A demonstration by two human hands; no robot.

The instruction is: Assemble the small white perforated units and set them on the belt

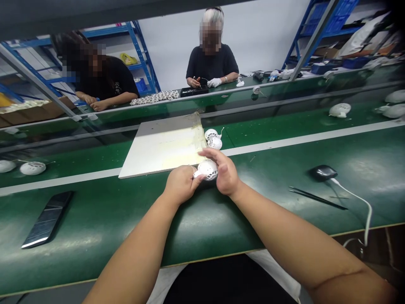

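Observation:
A white round plastic housing with slots [208, 168] is held up over the front of the green bench, in the middle of the head view. My left hand [181, 184] is closed round its left side, with the thumb along the lower edge. To the right, my right hand [227, 173] cups the air beside the housing, fingers stretched out and apart; whether its palm touches the housing I cannot tell. Just beyond lie two similar white housings [215, 142], close together, one with a short wire.
A white board [161, 143] lies behind my hands. On the left rests a black phone [47, 219]; on the right are black tweezers [318, 198] and a black device [323, 172] with a white cable. More housings [33, 168] line the belt. Two co-workers [211, 63] sit opposite.

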